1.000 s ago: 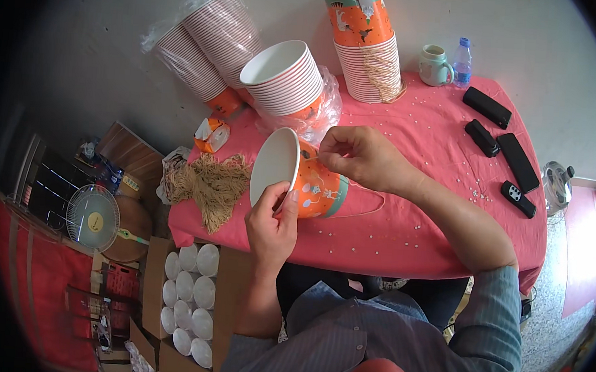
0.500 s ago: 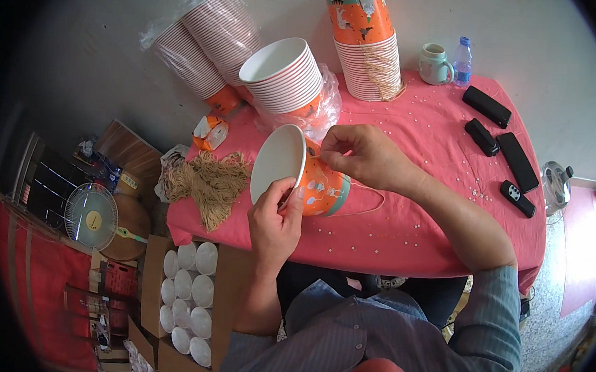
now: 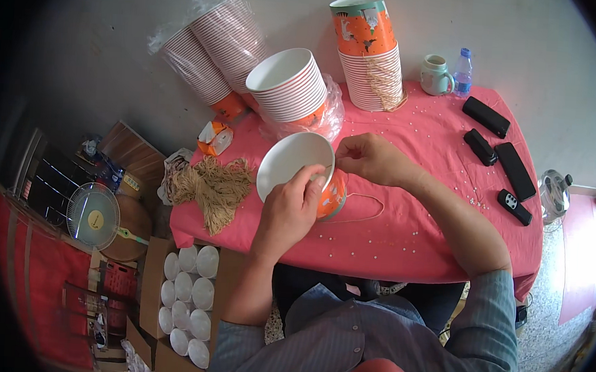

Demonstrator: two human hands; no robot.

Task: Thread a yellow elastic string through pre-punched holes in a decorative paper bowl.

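A paper bucket [image 3: 287, 159], white inside and orange with a green band outside, is tilted over the near middle of the table, its mouth facing up and left. My left hand [image 3: 290, 209] grips its near right rim, fingers reaching into the mouth. Close against the right side of the rim, my right hand [image 3: 369, 159] is closed in a pinch on a thin tan cord. The cord [image 3: 383, 206] trails from the bucket in a loose loop on the cloth. My fingers hide where the cord meets the bucket wall.
Behind the bucket stand nested bucket stacks, one white-rimmed stack [image 3: 287, 83] in plastic and another [image 3: 369, 74] with cords hanging. A bundle of tan cords [image 3: 212, 189] lies left. Mug [image 3: 436, 75], bottle [image 3: 462, 73] and black devices [image 3: 515, 170] sit right. A carton [image 3: 156, 266] holds clear cups.
The bucket has turned so its mouth faces further upward. My left fingers have moved up and over the rim into the mouth, while my right hand has shifted slightly right.
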